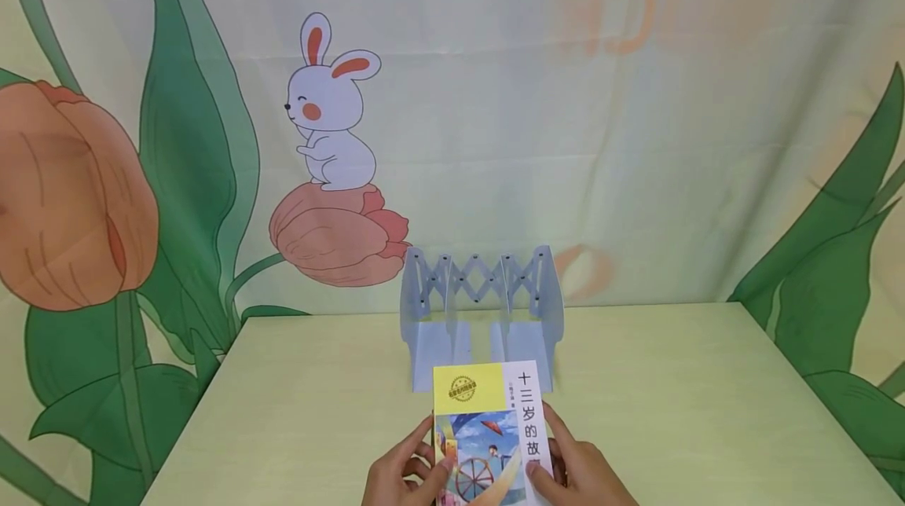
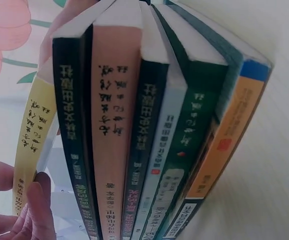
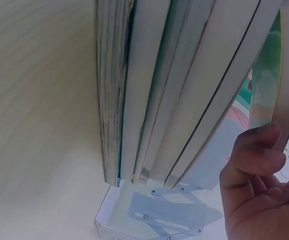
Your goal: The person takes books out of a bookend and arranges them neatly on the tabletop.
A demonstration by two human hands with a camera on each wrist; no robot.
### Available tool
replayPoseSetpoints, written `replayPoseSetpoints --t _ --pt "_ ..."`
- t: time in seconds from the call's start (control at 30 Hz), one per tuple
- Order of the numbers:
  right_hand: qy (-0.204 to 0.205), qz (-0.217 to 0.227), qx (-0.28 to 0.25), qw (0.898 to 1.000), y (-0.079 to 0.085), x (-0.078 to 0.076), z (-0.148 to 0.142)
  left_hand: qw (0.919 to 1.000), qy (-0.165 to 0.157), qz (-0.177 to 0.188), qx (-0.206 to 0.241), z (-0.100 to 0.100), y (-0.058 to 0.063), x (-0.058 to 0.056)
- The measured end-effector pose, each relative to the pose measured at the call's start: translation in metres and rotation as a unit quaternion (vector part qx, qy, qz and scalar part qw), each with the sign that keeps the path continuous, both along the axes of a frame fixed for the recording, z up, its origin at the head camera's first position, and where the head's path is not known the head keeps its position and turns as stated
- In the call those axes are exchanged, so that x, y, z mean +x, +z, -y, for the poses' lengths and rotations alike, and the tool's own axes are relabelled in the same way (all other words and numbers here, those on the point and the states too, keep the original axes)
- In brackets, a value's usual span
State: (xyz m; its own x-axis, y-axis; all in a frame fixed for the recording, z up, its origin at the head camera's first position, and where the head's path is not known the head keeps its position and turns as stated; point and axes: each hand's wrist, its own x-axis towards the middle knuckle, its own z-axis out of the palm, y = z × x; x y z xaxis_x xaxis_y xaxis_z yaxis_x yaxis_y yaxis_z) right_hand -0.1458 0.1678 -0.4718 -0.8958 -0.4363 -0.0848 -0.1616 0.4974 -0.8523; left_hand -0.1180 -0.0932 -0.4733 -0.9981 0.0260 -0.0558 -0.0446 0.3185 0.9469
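A paperback book [image 1: 470, 390] with a yellow, white and illustrated cover faces up at the bottom centre of the head view. My left hand [image 1: 406, 468] grips its left edge and my right hand [image 1: 585, 473] its right edge, both thumbs on the cover. In the left wrist view, the book's yellow spine [image 2: 34, 112] is pinched by the left fingers, apart from a stack of several books [image 2: 115, 90] with green, pink and orange spines. Pale page edges of that stack [image 3: 189, 90] show in the right wrist view; the held book hides it from the head camera.
Just behind the held book stands a pale blue expandable bookend [image 1: 412, 298], with upright dividers and crossed lattice bars. It rests on a light table [image 1: 311, 396] against a curtain [image 1: 481, 121] printed with tulips and a rabbit.
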Motion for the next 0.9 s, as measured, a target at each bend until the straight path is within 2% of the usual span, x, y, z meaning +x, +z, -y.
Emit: replayPoseSetpoints --t 0.4,0.6,0.77,0.9 --pt "0.029 0.016 -0.022 0.999 -0.007 0.001 -0.003 0.9992 -0.024 0.031 0.002 0.004 -0.008 0.002" --pt "0.035 0.009 -0.021 0.999 -0.009 0.0 -0.003 0.9992 -0.031 0.022 -0.008 0.004 -0.011 0.001" --pt "0.037 0.021 -0.034 0.999 -0.012 0.0 -0.004 0.999 -0.04 0.006 -0.019 0.004 -0.013 0.001" --pt "0.044 0.008 -0.035 0.998 -0.014 0.0 -0.005 0.9985 -0.046 -0.013 -0.026 0.004 -0.015 0.0"
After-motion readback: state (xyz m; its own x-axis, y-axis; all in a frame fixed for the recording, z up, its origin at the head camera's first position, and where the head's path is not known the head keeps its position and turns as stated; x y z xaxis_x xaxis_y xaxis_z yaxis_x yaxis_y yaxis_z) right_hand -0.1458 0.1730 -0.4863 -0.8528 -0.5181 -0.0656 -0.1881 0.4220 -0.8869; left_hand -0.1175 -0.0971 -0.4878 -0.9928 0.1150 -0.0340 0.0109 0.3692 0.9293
